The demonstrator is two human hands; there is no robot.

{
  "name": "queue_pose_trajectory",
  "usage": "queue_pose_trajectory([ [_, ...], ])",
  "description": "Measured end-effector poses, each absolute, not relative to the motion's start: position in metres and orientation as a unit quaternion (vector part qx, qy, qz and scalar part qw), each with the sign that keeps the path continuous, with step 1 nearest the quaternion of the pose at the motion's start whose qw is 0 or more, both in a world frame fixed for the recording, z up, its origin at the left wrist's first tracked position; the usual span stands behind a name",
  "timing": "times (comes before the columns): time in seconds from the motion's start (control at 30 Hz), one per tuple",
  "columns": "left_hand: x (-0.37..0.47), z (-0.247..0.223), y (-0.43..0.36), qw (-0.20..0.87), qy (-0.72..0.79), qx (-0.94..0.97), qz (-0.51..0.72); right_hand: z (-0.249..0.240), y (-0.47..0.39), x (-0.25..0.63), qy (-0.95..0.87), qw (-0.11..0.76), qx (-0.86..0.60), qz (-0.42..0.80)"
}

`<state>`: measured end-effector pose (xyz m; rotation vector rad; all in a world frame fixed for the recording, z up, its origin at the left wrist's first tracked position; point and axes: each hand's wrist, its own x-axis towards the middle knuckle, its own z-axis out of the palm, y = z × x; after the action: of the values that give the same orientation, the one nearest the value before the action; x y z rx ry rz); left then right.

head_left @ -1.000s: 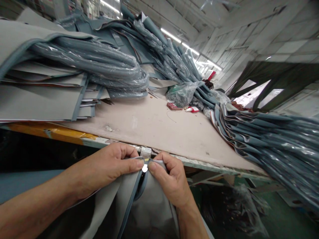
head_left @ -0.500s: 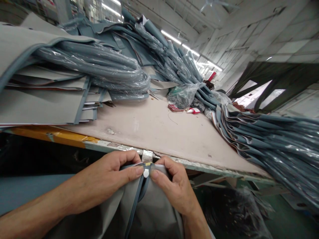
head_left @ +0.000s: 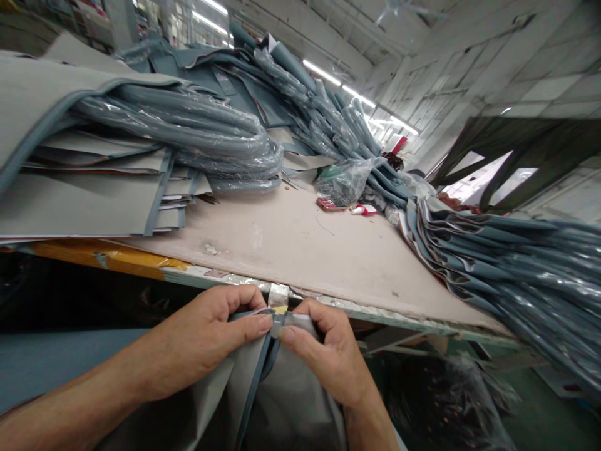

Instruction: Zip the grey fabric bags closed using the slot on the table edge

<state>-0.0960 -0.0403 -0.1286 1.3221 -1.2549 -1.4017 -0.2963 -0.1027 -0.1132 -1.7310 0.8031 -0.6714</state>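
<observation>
My left hand [head_left: 220,335] pinches the top edge of a grey fabric panel [head_left: 300,382] between thumb and fingers. On the other side of the same edge, my right hand [head_left: 323,351] grips the panel with its thumb in front. Blue-grey binding [head_left: 253,391] runs down the panel between the hands. A small rounded grey tab [head_left: 276,328] lies between the two thumb tips, with a yellow bit [head_left: 280,310] just above it. Behind them, a shiny metal-looking piece [head_left: 278,294] is fixed at the table edge. The fingers behind the fabric are partly hidden.
The pale tabletop [head_left: 282,238] begins just beyond my hands. Stacked grey panels [head_left: 94,194] and plastic-wrapped blue-grey rolls [head_left: 211,131] lie at left. More wrapped pieces [head_left: 530,263] hang over the right side. A small red-and-white bottle [head_left: 364,210] lies towards the back.
My right thumb has shifted slightly left and down, closer to the tab. The tab looked bright white before and appears grey now. My left hand stays almost in place.
</observation>
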Motion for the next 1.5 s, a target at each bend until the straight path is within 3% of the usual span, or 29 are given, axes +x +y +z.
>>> queue_pose_trajectory([
  [0.17,-0.102,-0.116,-0.036,0.418,-0.563,0.588,-0.404,-0.11,-0.1,-0.296,0.33,0.468,-0.755,-0.319],
  [0.6,-0.09,-0.026,-0.1,0.364,-0.736,0.572,0.011,-0.026,-0.139,-0.273,0.375,0.108,-0.826,-0.408],
  [0.83,-0.082,-0.049,-0.118,0.314,-0.741,0.592,0.046,-0.034,-0.095,-0.273,0.357,-0.07,-0.856,-0.368],
  [1.03,-0.083,-0.064,-0.123,0.286,-0.742,0.603,0.058,-0.13,0.016,-0.293,-0.02,-0.015,-0.986,-0.163],
  [1.17,-0.085,-0.07,-0.127,0.268,-0.745,0.608,0.061,-0.176,0.028,-0.318,-0.032,-0.033,-0.999,0.003],
  [1.37,-0.084,-0.08,-0.134,0.249,-0.748,0.61,0.075,-0.122,0.012,-0.364,0.036,-0.002,-0.999,-0.003],
  [1.5,-0.084,-0.078,-0.127,0.235,-0.749,0.616,0.076,-0.08,0.013,-0.385,0.139,-0.026,-0.989,0.043],
])
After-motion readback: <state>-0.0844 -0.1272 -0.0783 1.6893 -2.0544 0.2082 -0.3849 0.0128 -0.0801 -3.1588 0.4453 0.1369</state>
